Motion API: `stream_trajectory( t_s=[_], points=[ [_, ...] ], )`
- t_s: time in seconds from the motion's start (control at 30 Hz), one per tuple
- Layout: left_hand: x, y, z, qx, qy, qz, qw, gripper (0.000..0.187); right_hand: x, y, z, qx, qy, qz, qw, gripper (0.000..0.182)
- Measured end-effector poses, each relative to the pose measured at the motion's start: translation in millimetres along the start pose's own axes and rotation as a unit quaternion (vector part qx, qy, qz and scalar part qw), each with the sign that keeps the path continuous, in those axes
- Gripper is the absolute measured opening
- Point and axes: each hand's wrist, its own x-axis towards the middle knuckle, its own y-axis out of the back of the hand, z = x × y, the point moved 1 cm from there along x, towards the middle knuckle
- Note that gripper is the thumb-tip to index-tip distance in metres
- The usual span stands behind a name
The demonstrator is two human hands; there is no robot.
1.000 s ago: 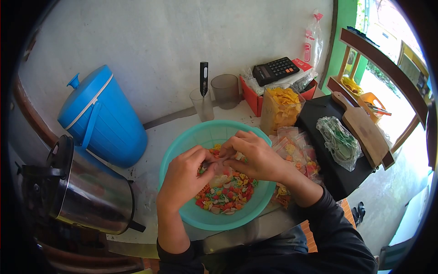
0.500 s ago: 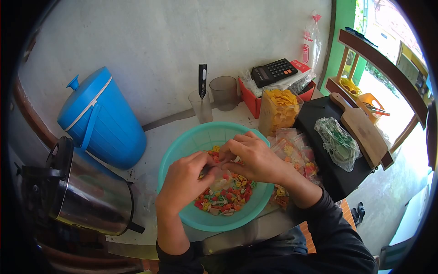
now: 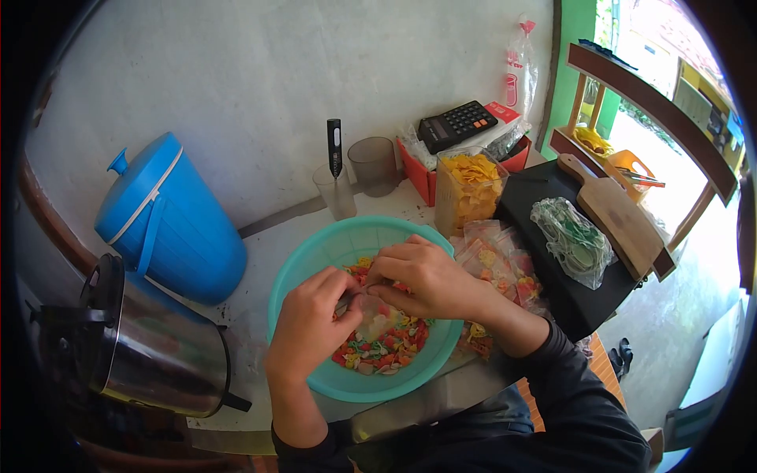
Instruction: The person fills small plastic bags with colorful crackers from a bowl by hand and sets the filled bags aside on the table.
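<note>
Over a turquoise plastic basin (image 3: 289,315), my left hand (image 3: 314,319) and my right hand (image 3: 430,280) meet with fingertips pinched together. Between them is the top of a small clear plastic bag (image 3: 377,319), which hangs down with some colourful pieces inside. Loose small crackers (image 3: 382,353) in red, yellow, green and orange lie in the bottom of the basin. To the right of the basin, beside my right forearm, is a pile of filled small plastic bags (image 3: 493,264). My fingers partly hide the bag's opening.
A blue drink cooler (image 3: 177,229) and a steel pot (image 3: 165,347) stand at left. Behind the basin are two cups, one holding a black-handled tool (image 3: 334,150), and a container of yellow chips (image 3: 469,189). A calculator (image 3: 457,126) tops a red box; a cutting board (image 3: 619,217) lies right.
The view has shifted slightly, so the surroundings sit a little further left. Both hands stay together at the bag's top, with the fingers slightly repositioned and more of the bag showing.
</note>
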Motion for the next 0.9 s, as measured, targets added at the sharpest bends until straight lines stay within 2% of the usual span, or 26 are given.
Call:
stream_trajectory(
  t_s=[0.07, 0.27, 0.5, 0.77, 0.9],
  points=[
    [1, -3, 0, 0.006, -0.012, 0.017, 1.0, 0.012, 0, 3, -4, 0.005, -0.009, -0.005, 1.0, 0.017],
    [-3, 8, -6, -0.038, 0.039, -0.036, 0.998, 0.012, 0, 3, -4, -0.028, 0.01, -0.025, 0.999, 0.016],
    [-11, 23, -4, -0.047, 0.073, -0.017, 0.996, 0.012, 2, 13, -6, -0.036, 0.006, -0.023, 0.999, 0.018],
    [-12, 23, 1, 0.006, 0.011, 0.025, 1.0, 0.012, 3, 11, -17, 0.09, -0.013, 0.011, 0.996, 0.016],
    [-10, 21, 4, -0.005, -0.006, 0.012, 1.0, 0.013, -1, 4, -20, 0.048, -0.007, 0.012, 0.999, 0.015]
  ],
)
